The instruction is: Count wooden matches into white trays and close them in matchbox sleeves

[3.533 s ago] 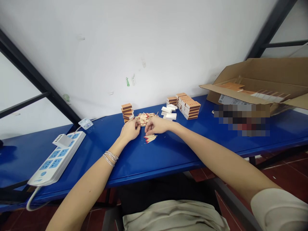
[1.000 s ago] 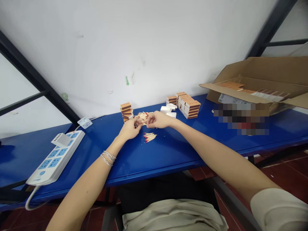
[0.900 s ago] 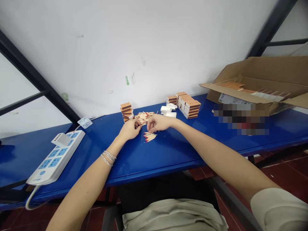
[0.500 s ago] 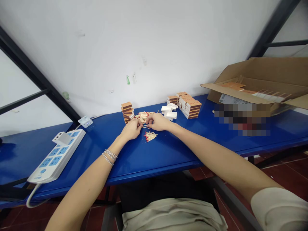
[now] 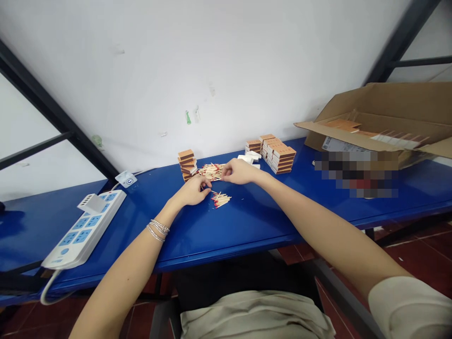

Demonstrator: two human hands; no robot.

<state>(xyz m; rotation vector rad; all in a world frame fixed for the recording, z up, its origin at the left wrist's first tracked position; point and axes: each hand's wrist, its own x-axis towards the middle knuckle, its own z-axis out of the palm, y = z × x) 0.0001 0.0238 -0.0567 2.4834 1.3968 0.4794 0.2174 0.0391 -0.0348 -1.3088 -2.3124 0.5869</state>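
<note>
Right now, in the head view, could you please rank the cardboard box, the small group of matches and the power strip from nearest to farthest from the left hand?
1. Small group of matches: just right of the left hand.
2. Power strip: off to its left.
3. Cardboard box: far right.

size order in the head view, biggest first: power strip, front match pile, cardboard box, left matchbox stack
1. Cardboard box
2. Power strip
3. Left matchbox stack
4. Front match pile
</note>
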